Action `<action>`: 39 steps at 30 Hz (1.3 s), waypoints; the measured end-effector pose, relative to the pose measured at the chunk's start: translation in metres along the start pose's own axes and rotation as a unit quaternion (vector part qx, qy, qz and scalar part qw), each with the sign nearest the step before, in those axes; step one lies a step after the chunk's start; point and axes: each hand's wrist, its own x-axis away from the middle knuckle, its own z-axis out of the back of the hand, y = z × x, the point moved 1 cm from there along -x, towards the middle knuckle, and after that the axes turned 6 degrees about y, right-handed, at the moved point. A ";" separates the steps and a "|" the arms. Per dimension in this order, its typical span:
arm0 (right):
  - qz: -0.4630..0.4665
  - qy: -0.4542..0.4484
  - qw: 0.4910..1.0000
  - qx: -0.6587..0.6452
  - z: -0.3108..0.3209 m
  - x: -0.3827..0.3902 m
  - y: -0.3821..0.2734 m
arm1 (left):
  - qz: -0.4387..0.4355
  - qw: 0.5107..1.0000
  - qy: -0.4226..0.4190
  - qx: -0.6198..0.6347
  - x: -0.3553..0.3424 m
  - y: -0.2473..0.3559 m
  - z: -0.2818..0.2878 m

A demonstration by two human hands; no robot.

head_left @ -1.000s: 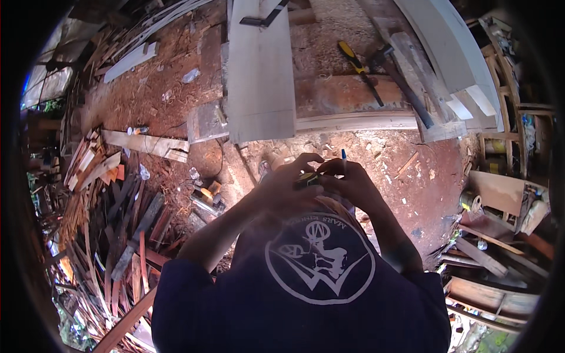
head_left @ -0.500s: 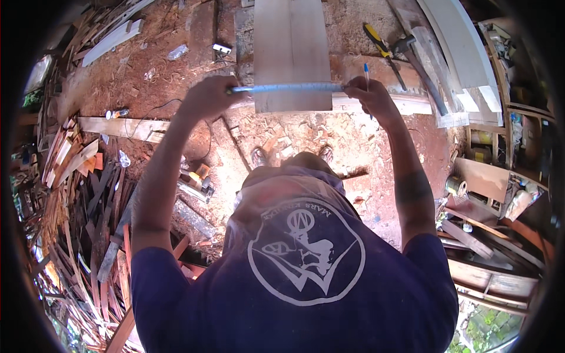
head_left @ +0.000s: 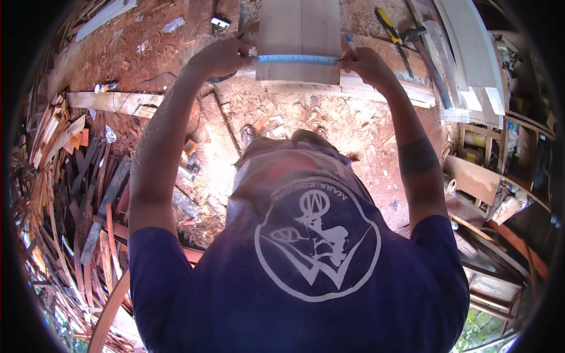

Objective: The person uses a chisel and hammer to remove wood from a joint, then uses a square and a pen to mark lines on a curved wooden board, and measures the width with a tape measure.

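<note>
A blue measuring tape [head_left: 298,59] lies across a wide pale wooden board [head_left: 299,29], close to its near end. My left hand [head_left: 223,57] is closed on the tape's left end at the board's left edge; a dark shape shows under the fingers, too unclear to name. At the right edge my right hand [head_left: 366,63] pinches the other end of the tape. That hand also keeps a blue-capped pen [head_left: 349,42] standing up between its fingers.
To the right lie a yellow-handled screwdriver [head_left: 388,26] and a hammer [head_left: 425,59], beside long pale boards [head_left: 468,47]. Scrap wood strips [head_left: 97,200] pile up at the left. Shavings cover the floor, and a plank [head_left: 115,102] rests there.
Both hands and the tape have moved farther away from me in the view. The tape, earlier stretched near the board's end, now appears to rest on its surface.
</note>
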 end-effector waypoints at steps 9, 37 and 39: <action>0.015 0.168 0.985 -0.042 0.008 0.008 0.007 | 0.031 0.998 0.050 0.007 0.005 0.021 -0.015; 0.149 0.264 0.947 -0.105 -0.066 0.024 -0.036 | 0.026 0.970 0.243 -0.001 0.023 0.025 -0.042; 0.153 0.264 0.946 -0.107 -0.067 0.025 -0.037 | 0.019 0.969 0.248 -0.009 0.023 0.025 -0.042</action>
